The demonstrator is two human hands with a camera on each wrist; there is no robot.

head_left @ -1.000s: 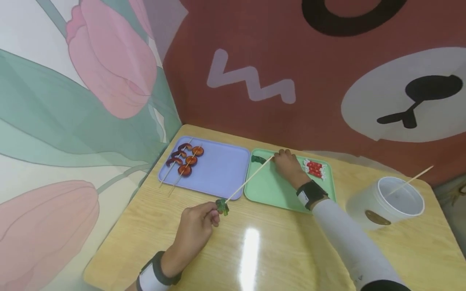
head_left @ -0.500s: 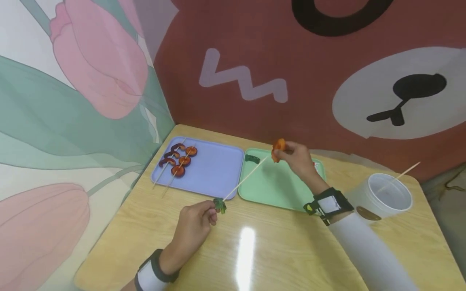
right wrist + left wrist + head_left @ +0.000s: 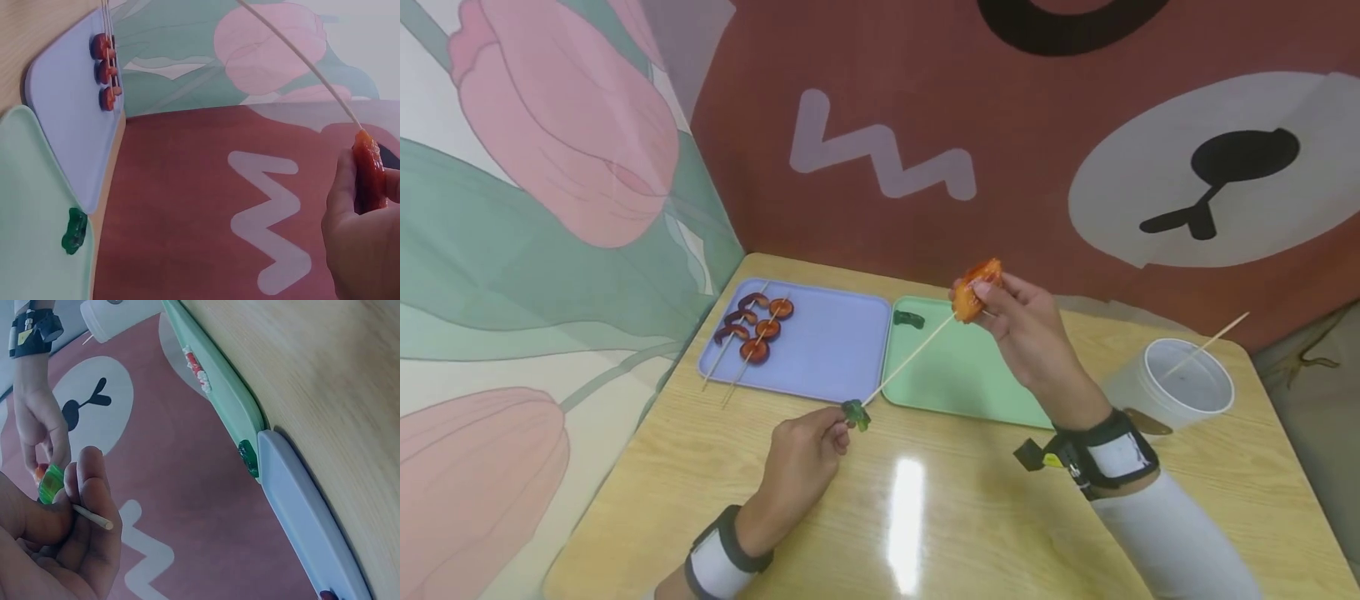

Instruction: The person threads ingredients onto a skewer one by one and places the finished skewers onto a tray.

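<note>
My left hand [image 3: 801, 462] pinches a thin wooden skewer [image 3: 917, 354] near its lower end, over the front of the table. A green piece [image 3: 856, 414], like a slice of pepper, is threaded on it beside the fingertips. The skewer slants up and right. At its far end my right hand [image 3: 1030, 333] pinches a glossy orange, ruffled piece [image 3: 972, 293] between thumb and fingers. In the right wrist view the skewer's end meets the edge of the orange piece [image 3: 370, 169]; cannot tell how deep it goes in.
A purple tray [image 3: 835, 333] holds two loaded skewers [image 3: 755, 350]. Beside it, a green tray [image 3: 940, 392] has a dark green piece [image 3: 909, 319]; its red-and-white pieces [image 3: 197, 370] show in the left wrist view. A white tub [image 3: 1187, 379] with one skewer stands right. Painted walls border the table.
My right hand has come up from the green tray with the orange piece and brought it to the skewer's far end. The left hand keeps its pinch on the skewer.
</note>
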